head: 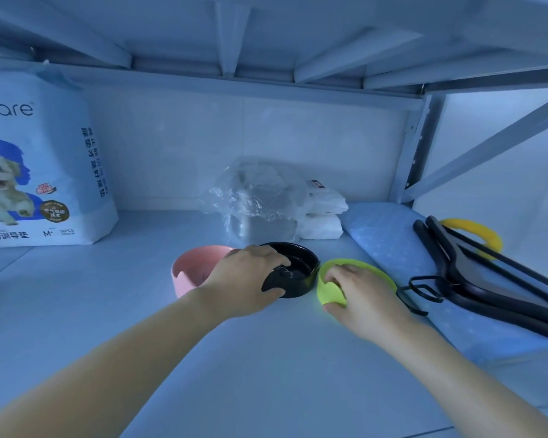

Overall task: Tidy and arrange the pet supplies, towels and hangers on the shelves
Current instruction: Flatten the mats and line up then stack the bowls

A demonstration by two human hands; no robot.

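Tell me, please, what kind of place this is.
Probably a home storage shelf: a metal rack, a pet pad pack, hangers. The left hand grips a black bowl, the right hand a green bowl.

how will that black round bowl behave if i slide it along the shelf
The black round bowl looks rigid: its rim shows no flex under the left hand gripping it. Low and wide, it probably won't tip. On the smooth shelf board it would likely slide easily, perhaps nudging the pink bowl or the lime-green bowl beside it.
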